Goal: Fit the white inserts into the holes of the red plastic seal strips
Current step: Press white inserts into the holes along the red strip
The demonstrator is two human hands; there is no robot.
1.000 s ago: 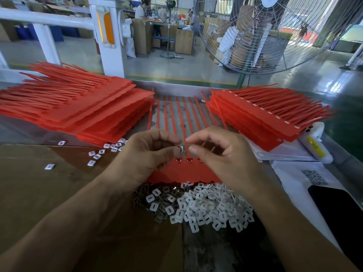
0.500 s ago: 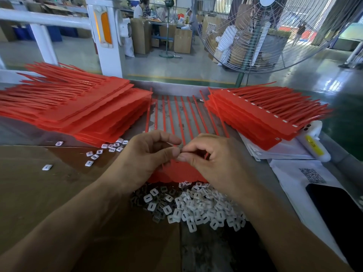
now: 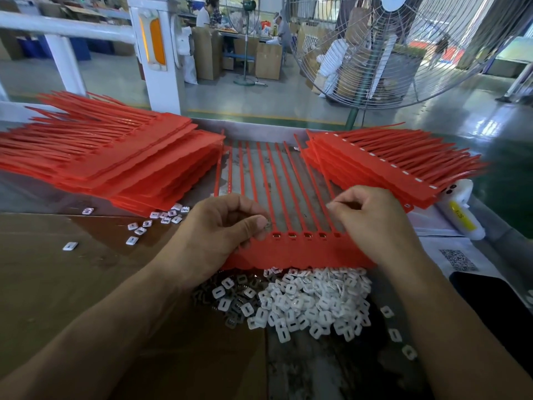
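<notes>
Apart now, both hands: right hand (image 3: 372, 223) has swung rightward, fingertips pinched (on what, I cannot tell). Left hand (image 3: 219, 229) pinches a small insert (image 3: 266, 225) just left of the nearest open hole (image 3: 276, 235) in the red strip (image 3: 288, 252), its tails running away.

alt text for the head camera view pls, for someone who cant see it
Two bare hands work over a red seal strip sheet on a workbench: the left hand pinches a small piece by its row of holes, the right hand hovers curled. White inserts lie heaped nearest the camera, with red strip stacks on both sides.
</notes>
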